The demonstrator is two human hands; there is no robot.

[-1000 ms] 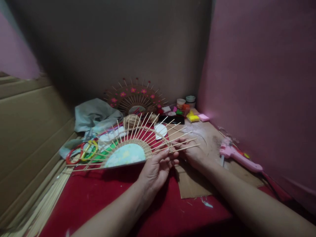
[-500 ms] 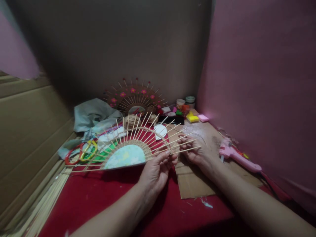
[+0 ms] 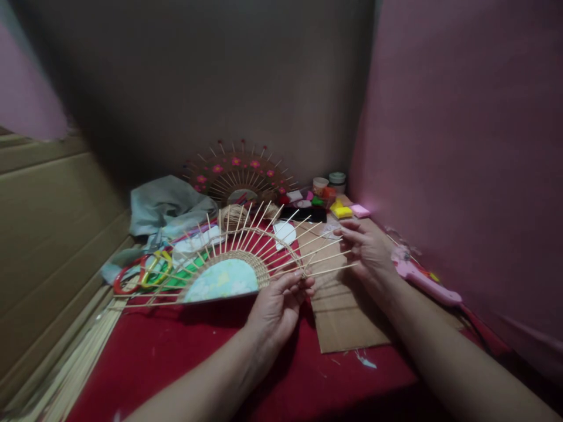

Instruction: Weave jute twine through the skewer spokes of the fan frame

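Note:
A half-round craft piece with a pale blue flowered centre, a woven rattan band and several thin bamboo sticks fanning outward is held above the red cloth. My left hand pinches its right lower edge at the woven band. My right hand hovers to the right of the stick tips, fingers loosely curled and apart; whether a thin strand runs through them I cannot make out. A finished fan-shaped piece with pink flowers leans on the back wall.
A pink glue gun lies at the right by the pink wall. Brown cardboard sits under my right hand. Red and yellow scissors, a grey cloth, clay blocks and small jars, and a bundle of sticks lie around.
My right hand has lifted off the cardboard and moved up and right, away from the sticks. My left hand keeps its hold on the craft piece, nearly still.

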